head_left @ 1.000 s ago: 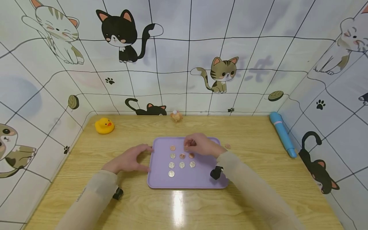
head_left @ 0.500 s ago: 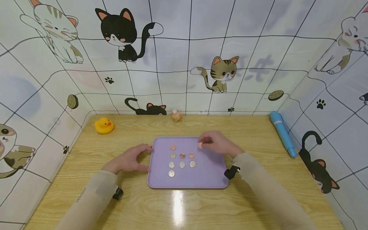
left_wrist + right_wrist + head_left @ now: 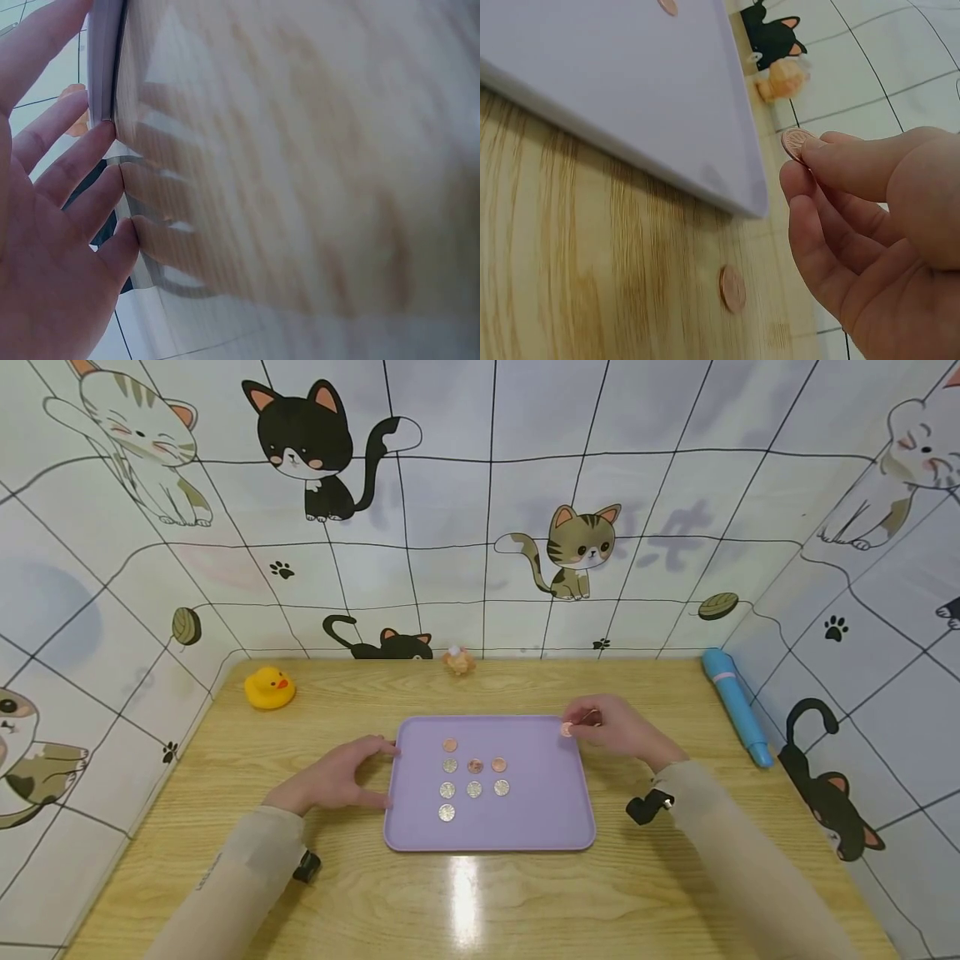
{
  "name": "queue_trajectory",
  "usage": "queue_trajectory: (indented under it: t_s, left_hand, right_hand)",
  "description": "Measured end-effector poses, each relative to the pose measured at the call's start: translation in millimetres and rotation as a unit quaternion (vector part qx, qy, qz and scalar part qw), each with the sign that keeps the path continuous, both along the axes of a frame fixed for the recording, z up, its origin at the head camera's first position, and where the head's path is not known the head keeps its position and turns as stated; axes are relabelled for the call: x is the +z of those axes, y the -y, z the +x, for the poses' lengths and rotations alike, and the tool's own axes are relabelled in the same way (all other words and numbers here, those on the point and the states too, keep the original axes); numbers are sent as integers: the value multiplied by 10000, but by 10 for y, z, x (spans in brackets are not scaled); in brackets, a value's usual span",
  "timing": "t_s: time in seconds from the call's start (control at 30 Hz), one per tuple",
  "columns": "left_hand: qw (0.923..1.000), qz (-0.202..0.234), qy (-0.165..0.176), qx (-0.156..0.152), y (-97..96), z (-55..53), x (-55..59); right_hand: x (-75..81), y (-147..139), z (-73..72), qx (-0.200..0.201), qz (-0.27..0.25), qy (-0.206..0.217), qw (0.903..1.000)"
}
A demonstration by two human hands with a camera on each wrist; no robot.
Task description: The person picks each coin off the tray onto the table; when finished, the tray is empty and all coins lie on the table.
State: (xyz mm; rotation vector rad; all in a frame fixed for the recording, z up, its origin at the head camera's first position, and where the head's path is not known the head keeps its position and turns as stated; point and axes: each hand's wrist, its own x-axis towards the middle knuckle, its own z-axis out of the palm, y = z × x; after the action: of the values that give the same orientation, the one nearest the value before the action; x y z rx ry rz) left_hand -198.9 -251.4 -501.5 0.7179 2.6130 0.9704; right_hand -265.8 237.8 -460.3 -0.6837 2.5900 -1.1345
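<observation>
1. Where the purple tray (image 3: 543, 814) lies on the wood-grained desk (image 3: 360, 902), the left hand (image 3: 333, 775) is at its left edge, thumb and fingers spread, with fingertips touching the rim.
2. By the tray's far right corner, the right hand (image 3: 622, 728) pinches a copper-coloured coin (image 3: 798, 144) between thumb and forefinger; the other fingers are bent beneath.
3. Just off the tray's right edge, near that same corner, a second copper-coloured coin (image 3: 733, 289) lies flat on the desk, seen from the right wrist.
4. Inside the tray, toward its left half, eight coins lie apart from one another. A column of four runs down the left: one copper coin (image 3: 449, 745) farthest, then three silver ones. Beside its second coin sit two more copper coins; beside its third, two more silver coins (image 3: 474, 789).
5. Beyond the tray's far left corner stands a yellow rubber duck (image 3: 270, 688); behind the tray's far edge, a small orange figure (image 3: 457, 660); well to its right, a blue cylinder (image 3: 737, 706).
6. Cat-print sheeting (image 3: 450, 510) rises behind the tray and to both sides.
</observation>
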Motion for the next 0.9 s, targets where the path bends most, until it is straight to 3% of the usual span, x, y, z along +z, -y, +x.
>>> queue_trajectory:
  t_s: [0.27,0.9]
  left_hand:
    - [10000,63,-10,10,12,0,-14]
    - [9999,65,130,65,-8,33,29]
  right_hand:
    - [-78,-279,-10,-167,0,-54,9998]
    - [-232,-742,-22,-629,839,-229,9942]
